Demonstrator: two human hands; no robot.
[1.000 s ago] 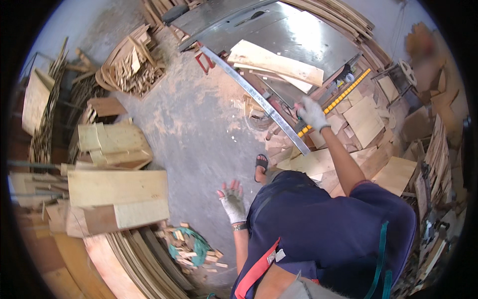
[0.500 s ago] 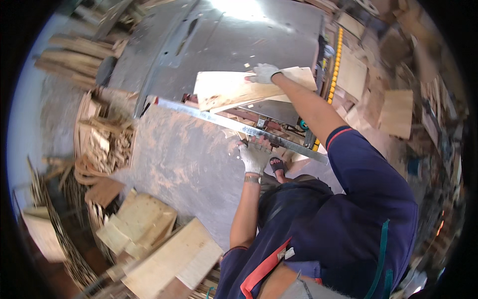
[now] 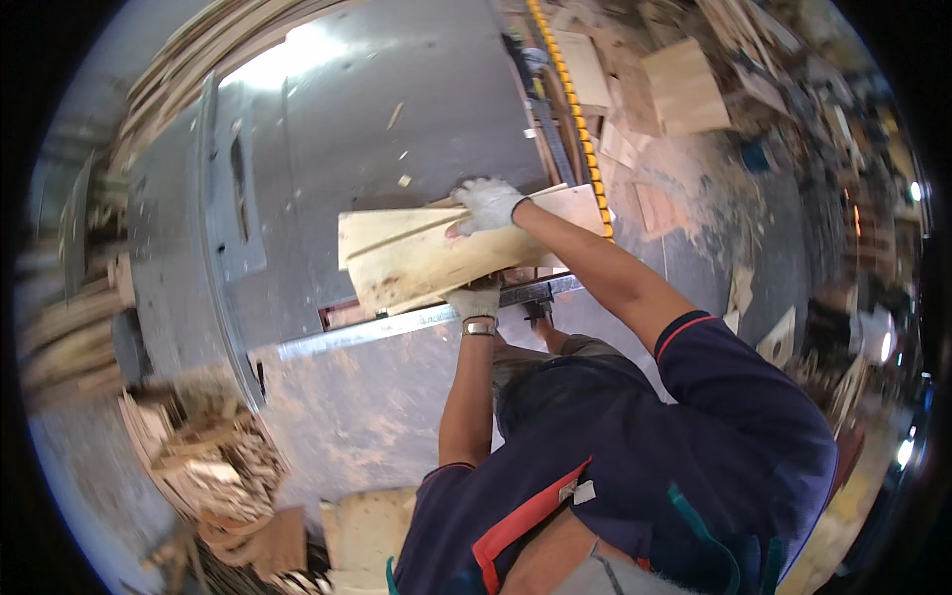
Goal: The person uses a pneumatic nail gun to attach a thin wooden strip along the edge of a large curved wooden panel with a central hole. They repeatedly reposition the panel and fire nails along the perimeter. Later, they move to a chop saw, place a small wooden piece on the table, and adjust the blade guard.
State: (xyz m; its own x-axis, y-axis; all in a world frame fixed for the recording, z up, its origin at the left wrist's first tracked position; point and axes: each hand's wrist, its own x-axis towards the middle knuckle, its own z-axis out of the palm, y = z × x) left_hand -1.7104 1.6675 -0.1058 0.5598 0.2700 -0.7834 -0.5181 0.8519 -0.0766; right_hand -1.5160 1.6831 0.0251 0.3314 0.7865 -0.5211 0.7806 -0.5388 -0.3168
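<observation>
Several thin, pale wooden boards (image 3: pixel 426 260) lie fanned over one another across the near edge of the grey metal table (image 3: pixel 337 129). My right hand (image 3: pixel 486 205), in a light glove with bare fingertips, grips the boards at their far edge, its thumb on the top face. At their near edge is my left hand (image 3: pixel 474 300), also gloved, with a metal-banded watch (image 3: pixel 479 328) at the wrist. The boards hide its fingers. Beside that hand a silvery metal rail (image 3: pixel 397 325) runs along the table front, partly covered by the boards.
A yellow-and-black striped strip (image 3: pixel 573 99) borders the table's right side. Wood offcuts (image 3: pixel 233 466) are heaped at the lower left, and wooden panels (image 3: pixel 684 84) lie at the upper right. Small wood scraps (image 3: pixel 405 180) dot the tabletop. A long slot (image 3: pixel 240 188) is in its left part.
The view has swung, so the table appears farther left. My left hand has moved up from the metal rail to the boards' near edge. The boards are spread more, my right hand still on them.
</observation>
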